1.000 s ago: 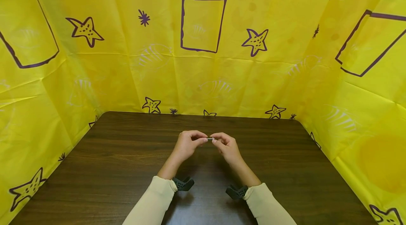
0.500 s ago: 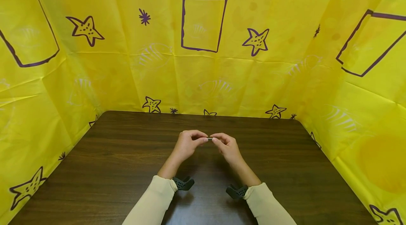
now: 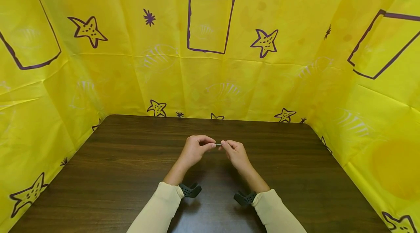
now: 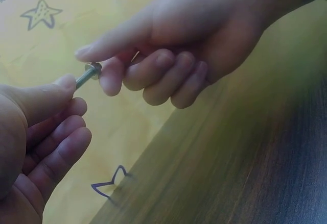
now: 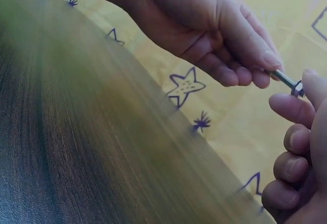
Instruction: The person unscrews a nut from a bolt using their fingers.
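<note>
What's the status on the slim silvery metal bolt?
Bare left hand pinches bolt. Bare right hand at its wider end. Nothing visibly in the way.

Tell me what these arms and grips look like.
They're a person's: the left grip and right grip are bare, ungloved hands. Long, plain cream sleeves stop short of them. A dark, angular wristband with small round holes sits at each sleeve's end.

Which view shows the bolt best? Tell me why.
Right wrist: it shows a long stretch of the bolt, with its wider end. The left wrist view shows less of the length, plus that end; the head view, only a thin sliver.
</note>
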Tool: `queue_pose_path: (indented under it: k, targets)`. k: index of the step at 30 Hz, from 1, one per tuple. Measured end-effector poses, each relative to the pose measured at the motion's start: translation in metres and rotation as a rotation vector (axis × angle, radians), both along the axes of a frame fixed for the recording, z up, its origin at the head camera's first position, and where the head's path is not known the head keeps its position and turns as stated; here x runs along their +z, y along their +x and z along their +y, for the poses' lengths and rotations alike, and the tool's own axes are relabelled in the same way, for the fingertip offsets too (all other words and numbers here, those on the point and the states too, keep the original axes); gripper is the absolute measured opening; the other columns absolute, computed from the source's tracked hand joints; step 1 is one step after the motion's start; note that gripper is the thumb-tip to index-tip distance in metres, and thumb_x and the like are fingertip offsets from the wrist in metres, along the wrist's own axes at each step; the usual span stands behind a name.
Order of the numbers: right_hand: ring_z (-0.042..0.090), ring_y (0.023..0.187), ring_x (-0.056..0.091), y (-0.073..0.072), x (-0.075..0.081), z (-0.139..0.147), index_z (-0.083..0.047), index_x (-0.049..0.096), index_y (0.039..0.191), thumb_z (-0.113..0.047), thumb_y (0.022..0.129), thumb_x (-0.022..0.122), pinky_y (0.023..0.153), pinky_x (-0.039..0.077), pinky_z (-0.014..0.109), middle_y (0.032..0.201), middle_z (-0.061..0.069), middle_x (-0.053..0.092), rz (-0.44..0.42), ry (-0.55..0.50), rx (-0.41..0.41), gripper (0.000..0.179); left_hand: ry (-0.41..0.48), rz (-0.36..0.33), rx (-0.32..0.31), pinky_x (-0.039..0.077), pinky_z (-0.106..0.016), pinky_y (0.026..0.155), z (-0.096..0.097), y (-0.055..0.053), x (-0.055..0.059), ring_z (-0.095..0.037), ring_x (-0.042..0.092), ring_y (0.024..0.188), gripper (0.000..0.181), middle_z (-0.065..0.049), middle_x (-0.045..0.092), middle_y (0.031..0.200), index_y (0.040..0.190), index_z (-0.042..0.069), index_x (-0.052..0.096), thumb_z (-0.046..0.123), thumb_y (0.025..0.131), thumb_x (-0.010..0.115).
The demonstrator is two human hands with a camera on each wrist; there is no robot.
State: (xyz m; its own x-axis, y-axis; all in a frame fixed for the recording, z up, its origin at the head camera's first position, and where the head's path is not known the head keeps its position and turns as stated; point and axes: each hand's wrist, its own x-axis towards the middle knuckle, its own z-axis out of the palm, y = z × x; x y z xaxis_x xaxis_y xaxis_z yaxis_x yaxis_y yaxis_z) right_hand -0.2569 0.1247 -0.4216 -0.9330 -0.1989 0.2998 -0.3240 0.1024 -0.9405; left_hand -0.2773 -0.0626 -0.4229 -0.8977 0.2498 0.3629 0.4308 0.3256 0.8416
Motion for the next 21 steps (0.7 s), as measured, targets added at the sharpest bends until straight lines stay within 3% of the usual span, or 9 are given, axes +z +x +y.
queue_pose_path:
  k: [3,10,21]
  targets:
    - [0.008,0.047,0.036,0.0006,0.0006,-0.0001,0.017,0.063,0.087,-0.011,0.1,0.055,0.048,0.03,0.022,0.053,0.002,0.041,-0.007,-0.005,0.008,0.032,-0.003,-0.002,0.006,0.052,-0.031,0.061,0.0003,0.0002,0.0002,-0.014,0.063,0.067,0.008,0.004,0.069,0.08,0.093,0.011,0.077,0.015,0.086,0.075]
    - [0.007,0.048,0.036,0.0005,0.0016,-0.0004,0.014,0.065,0.087,-0.006,0.098,0.058,0.047,0.03,0.021,0.055,0.0,0.042,-0.005,-0.033,0.017,0.024,0.023,0.003,-0.006,0.051,-0.03,0.06,-0.0003,0.0005,0.0009,-0.016,0.063,0.066,0.01,0.0,0.069,0.079,0.093,0.006,0.076,0.013,0.086,0.075]
    - [0.006,0.047,0.036,-0.0001,-0.0005,0.001,0.017,0.061,0.105,0.0,0.094,0.061,0.044,0.03,0.02,0.057,0.0,0.042,0.012,-0.084,0.074,0.02,0.05,-0.007,0.0,0.052,-0.03,0.061,-0.0019,-0.0008,0.0018,-0.031,0.066,0.07,0.005,0.0,0.07,0.078,0.09,0.009,0.077,0.011,0.085,0.076]
